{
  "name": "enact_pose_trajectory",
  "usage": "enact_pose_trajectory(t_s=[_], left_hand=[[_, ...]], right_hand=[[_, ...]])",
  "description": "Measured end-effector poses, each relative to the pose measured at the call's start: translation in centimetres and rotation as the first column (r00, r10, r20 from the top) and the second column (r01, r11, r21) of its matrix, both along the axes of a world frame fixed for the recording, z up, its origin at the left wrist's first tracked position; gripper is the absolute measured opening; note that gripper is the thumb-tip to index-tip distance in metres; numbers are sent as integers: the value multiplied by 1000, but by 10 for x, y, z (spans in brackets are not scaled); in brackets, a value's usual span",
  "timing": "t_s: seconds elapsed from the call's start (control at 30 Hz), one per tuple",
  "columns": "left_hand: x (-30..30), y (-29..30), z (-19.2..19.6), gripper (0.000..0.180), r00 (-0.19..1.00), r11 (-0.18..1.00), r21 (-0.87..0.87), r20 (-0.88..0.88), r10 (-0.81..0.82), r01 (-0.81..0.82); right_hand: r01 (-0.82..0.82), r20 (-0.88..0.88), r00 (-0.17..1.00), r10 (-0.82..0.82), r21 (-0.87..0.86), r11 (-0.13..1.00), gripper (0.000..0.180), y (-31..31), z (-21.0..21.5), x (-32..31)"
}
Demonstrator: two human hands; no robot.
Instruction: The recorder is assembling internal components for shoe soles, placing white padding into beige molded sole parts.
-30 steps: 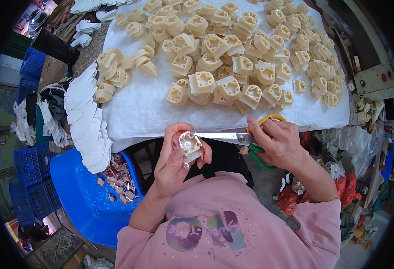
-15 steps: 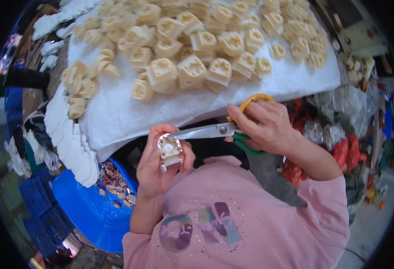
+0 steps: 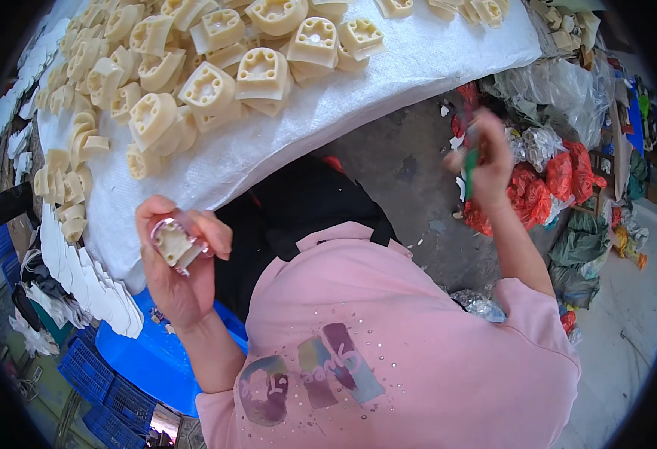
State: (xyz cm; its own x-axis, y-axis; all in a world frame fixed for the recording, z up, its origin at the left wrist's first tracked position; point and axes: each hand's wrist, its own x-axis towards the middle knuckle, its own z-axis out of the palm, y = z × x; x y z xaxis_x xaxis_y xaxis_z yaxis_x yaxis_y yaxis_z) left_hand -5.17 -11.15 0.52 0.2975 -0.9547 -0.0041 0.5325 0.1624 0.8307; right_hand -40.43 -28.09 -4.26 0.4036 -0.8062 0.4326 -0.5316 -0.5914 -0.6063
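Observation:
My left hand (image 3: 185,288), at the near edge of the white-covered table, is closed round a small D-shaped block (image 3: 176,245). It looks like a shoe heel, with a cream, holed face turned up and shiny pinkish film along its sides. Far to the right, over the floor, my right hand (image 3: 494,166) is smeared by motion but wrapped round a pair of scissors (image 3: 470,178). Their green handle loop shows; the blades are too blurred to make out. The two hands are well apart, and the scissors do not touch the block.
Many cream heel-shaped blocks (image 3: 265,71) are heaped on the white cloth (image 3: 328,112). White flat pieces (image 3: 93,288) overlap along the table's left edge. A blue tub (image 3: 145,355) stands below my left arm. Red plastic bags (image 3: 527,198) and clear wrapping lie on the right.
The scissors have come away from the block, swinging right with my right hand. My left hand has shifted left, still holding the block. The whole view has turned.

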Motion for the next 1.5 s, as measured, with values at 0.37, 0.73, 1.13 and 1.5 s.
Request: enact_pose_trajectory(t_s=[0.37, 0.73, 1.13, 1.5], left_hand=[[39, 60, 31, 33, 812, 815, 126, 258, 524, -566], [64, 255, -48, 24, 154, -107, 391, 579, 801, -914], [58, 296, -157, 47, 346, -345, 556, 787, 511, -756], [88, 180, -7, 26, -205, 268, -279, 940, 272, -922]], right_hand=[[609, -147, 790, -596, 65, 791, 51, -314, 14, -145], [380, -406, 816, -410, -157, 912, 46, -463, -27, -210], [63, 236, 972, -18, -184, 981, 34, -273, 112, 56], [-862, -175, 488, 855, -248, 441, 31, 76, 117, 378]])
